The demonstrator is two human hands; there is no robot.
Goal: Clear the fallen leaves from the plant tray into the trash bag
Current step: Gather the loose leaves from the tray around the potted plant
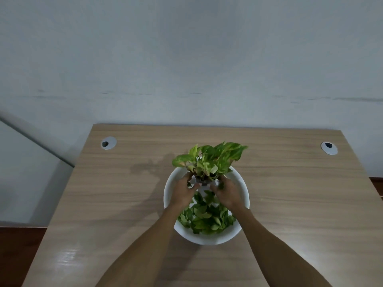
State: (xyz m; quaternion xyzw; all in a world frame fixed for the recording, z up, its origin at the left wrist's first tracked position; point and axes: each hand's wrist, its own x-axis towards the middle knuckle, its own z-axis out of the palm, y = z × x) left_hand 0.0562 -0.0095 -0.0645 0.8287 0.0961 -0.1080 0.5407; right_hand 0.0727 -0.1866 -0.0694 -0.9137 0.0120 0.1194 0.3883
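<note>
Wood-grain surface [103, 193] fills the lower part of the head view, its far edge running against a pale wall [186, 59]. 2 round grey cable grommets sit near the far corners, one at the left [108, 143] and one at the right [329, 148], both well apart from the work. A white round tray [245, 189] rests near the middle of the surface, with bare wood open on every side of it and the widest free room to the left and right. A small potted plant [209, 160] with variegated green-and-yellow leaves stands at the far side of the tray, its foliage rising above the far rim. Both forearms come in from the near edge and cross over the tray's near half, covering part of it. The left hand [183, 193] and the right hand [227, 193] are curled around the base of the plant from either side, fingers closed on its pot or wrapping, which is mostly hidden behind them. The fallen leaves [207, 219] lie loose in a heap on the near half of the tray, between the 2 wrists and just nearer the person than the hands, which do not touch them.
</note>
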